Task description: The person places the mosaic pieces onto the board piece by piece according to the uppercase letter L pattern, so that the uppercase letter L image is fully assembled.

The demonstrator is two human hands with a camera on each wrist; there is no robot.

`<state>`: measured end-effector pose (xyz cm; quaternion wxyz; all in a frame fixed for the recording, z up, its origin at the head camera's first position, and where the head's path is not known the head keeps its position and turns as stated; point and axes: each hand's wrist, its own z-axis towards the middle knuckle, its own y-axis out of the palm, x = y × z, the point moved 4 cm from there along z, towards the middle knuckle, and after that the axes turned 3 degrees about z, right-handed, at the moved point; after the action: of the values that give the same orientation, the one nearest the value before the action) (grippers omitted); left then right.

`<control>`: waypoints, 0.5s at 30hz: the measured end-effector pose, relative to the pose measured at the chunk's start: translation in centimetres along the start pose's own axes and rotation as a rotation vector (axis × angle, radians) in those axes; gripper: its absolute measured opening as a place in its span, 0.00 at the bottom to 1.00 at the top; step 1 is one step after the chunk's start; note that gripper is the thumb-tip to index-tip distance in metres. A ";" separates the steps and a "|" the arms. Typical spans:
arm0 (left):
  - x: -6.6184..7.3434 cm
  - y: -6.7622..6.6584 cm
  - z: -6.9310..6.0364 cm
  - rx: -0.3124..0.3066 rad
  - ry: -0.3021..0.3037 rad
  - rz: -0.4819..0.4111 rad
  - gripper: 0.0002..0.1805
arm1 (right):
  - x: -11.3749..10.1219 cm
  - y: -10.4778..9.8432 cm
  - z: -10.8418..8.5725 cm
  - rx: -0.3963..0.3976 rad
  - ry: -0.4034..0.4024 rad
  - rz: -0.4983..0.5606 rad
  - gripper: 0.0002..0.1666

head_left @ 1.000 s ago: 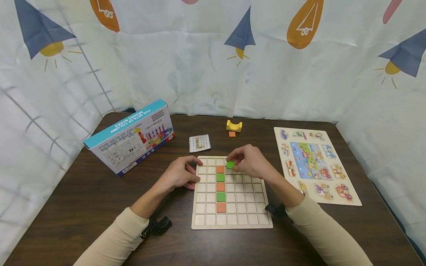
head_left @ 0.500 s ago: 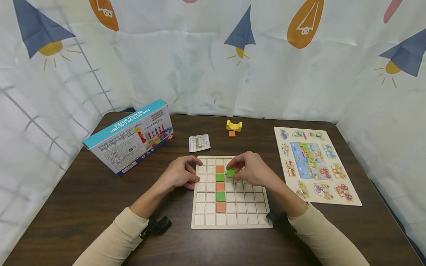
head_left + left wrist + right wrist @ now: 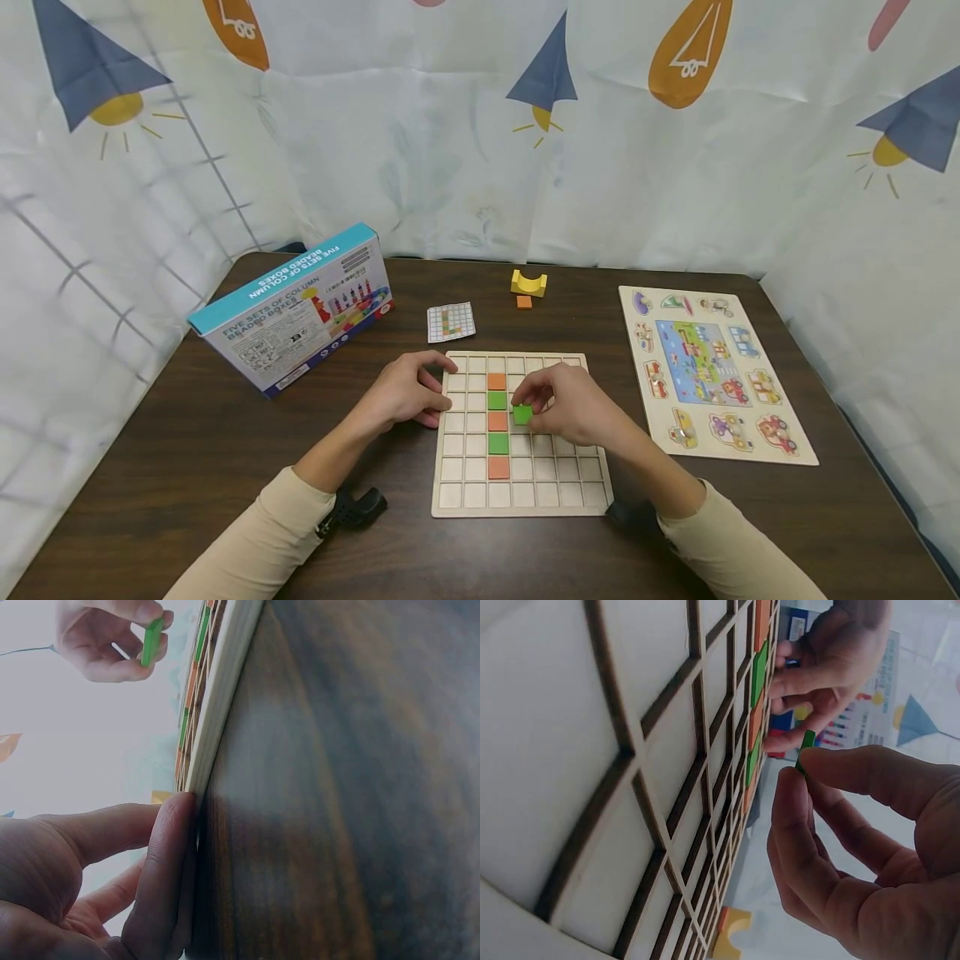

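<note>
A pale wooden grid board [image 3: 523,495] lies on the table, with orange and green square tiles alternating down one column, among them a green tile [image 3: 497,443] and an orange tile [image 3: 498,468]. My right hand [image 3: 572,407] pinches another green tile [image 3: 522,414] between thumb and fingertips, just above the board and right of that column. In the right wrist view this green tile [image 3: 807,748] shows edge-on, apart from the grid. My left hand [image 3: 405,390] rests at the board's left edge; in the left wrist view its extended fingers [image 3: 166,847] touch the board's side [image 3: 225,697].
Behind the board lie a small pattern card [image 3: 451,322], an orange tile [image 3: 524,302] and a yellow arched block [image 3: 528,284]. A blue-topped box [image 3: 307,308] stands at the back left. A picture puzzle board [image 3: 712,375] lies to the right.
My right hand has moved toward me along the tile column, carrying the pinched green tile from the top row to lower rows. The left hand has stayed at the board's edge.
</note>
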<state>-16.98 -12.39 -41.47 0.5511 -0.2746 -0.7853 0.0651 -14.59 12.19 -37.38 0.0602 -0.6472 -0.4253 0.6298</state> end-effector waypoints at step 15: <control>-0.1 -0.1 0.2 -0.005 -0.006 0.015 0.27 | -0.4 0.9 -1.4 -0.056 0.018 -0.015 0.16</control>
<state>-17.14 -12.43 -41.55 0.5477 -0.2815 -0.7850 0.0681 -12.84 12.03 -37.39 0.0507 -0.6512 -0.4469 0.6113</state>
